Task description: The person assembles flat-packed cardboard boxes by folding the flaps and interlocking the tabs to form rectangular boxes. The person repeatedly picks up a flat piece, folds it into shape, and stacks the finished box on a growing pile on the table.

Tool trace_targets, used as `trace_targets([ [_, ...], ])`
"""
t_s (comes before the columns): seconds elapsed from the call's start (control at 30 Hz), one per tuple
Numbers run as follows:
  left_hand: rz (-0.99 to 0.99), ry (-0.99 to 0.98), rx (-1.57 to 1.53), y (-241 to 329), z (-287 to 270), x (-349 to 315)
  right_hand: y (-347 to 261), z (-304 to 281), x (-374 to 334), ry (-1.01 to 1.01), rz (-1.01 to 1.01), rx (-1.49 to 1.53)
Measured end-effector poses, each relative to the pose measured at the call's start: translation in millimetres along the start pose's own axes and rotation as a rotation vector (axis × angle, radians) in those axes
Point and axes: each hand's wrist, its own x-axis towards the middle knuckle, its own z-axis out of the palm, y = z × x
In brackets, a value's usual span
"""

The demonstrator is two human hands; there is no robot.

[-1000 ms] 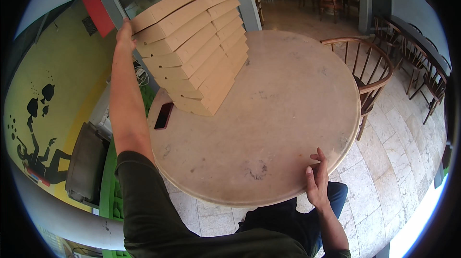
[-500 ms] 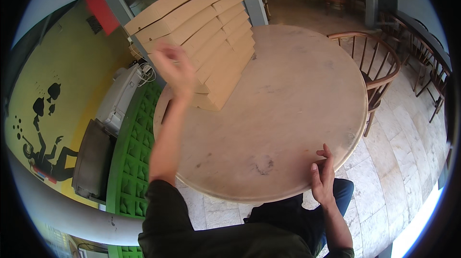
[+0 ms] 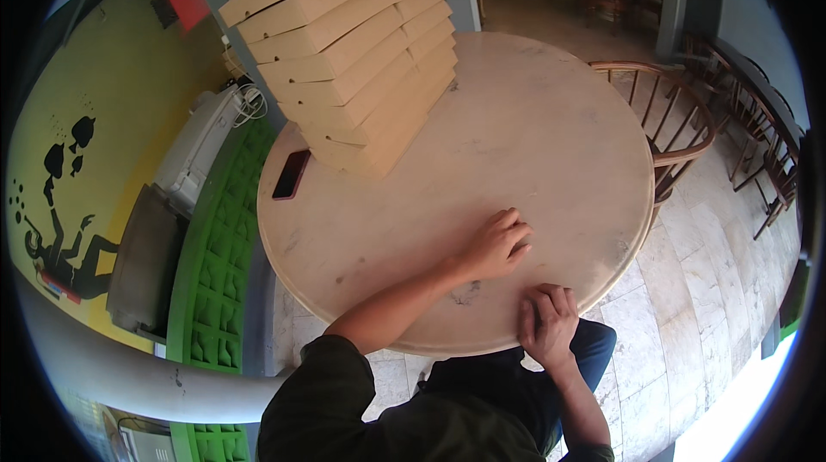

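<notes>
My left hand (image 3: 499,243) is over the round table (image 3: 551,144), its forearm reaching across the near side. Its fingers are curled together, and I see nothing held in them. Close by at the near right edge, my right hand (image 3: 551,323) rests with bent fingers, the thumb a little apart, and nothing visible in it. A tall double stack of flat brown cardboard boxes (image 3: 344,58) stands at the far left of the tabletop, away from both hands. Left of the stack's base lies a dark phone (image 3: 291,175) with a reddish edge.
A wooden spindle-back chair (image 3: 680,131) stands at the table's right, with more chairs (image 3: 770,148) beyond. On the left are a green lattice block wall (image 3: 215,264), a grey-white case (image 3: 202,148) and a dark bin-like box (image 3: 146,255). Pale tiles (image 3: 688,307) cover the floor.
My left hand has come away from the box stack, down and right to the near part of the table. My right hand's fingers have curled in. The phone is now fully uncovered.
</notes>
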Motion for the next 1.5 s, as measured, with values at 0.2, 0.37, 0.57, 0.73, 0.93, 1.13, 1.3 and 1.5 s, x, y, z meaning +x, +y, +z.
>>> trace_targets([
  [0.2, 0.008, 0.039, -0.034, 0.3, -1.9, -2.6, 0.4, 2.3, -0.2, 0.03, -0.011, -0.013],
  [0.37, 0.036, 0.026, 0.008, 0.7, -3.3, -1.4, -0.5, 2.2, -0.7, 0.013, 0.007, -0.022],
  [0.57, 0.067, 0.071, -0.003, -5.3, -12.3, -2.6, 0.6, 1.9, -0.9, 0.044, -0.016, 0.005],
  [0.73, -0.081, 0.041, 0.017, -15.7, -22.7, -4.2, 1.0, 0.8, -2.1, 0.031, -0.003, 0.012],
  [0.93, 0.021, 0.005, 0.082, -19.3, -36.4, -3.4, 1.5, 0.5, -2.2, 0.025, -0.002, 0.012],
  [1.13, -0.192, 0.021, 0.091, -41.2, -77.1, -51.7, 2.1, 0.0, -2.6, 0.028, 0.0, 0.0],
  [1.3, -0.442, 0.263, 0.303, -71.0, -143.2, -149.9, 3.2, 0.7, -0.7, 0.031, 0.003, 0.03],
  [1.5, -0.642, 0.57, 0.832, -121.5, -217.6, -232.8, 2.3, 2.3, -3.0, 0.007, 0.021, -0.003],
])
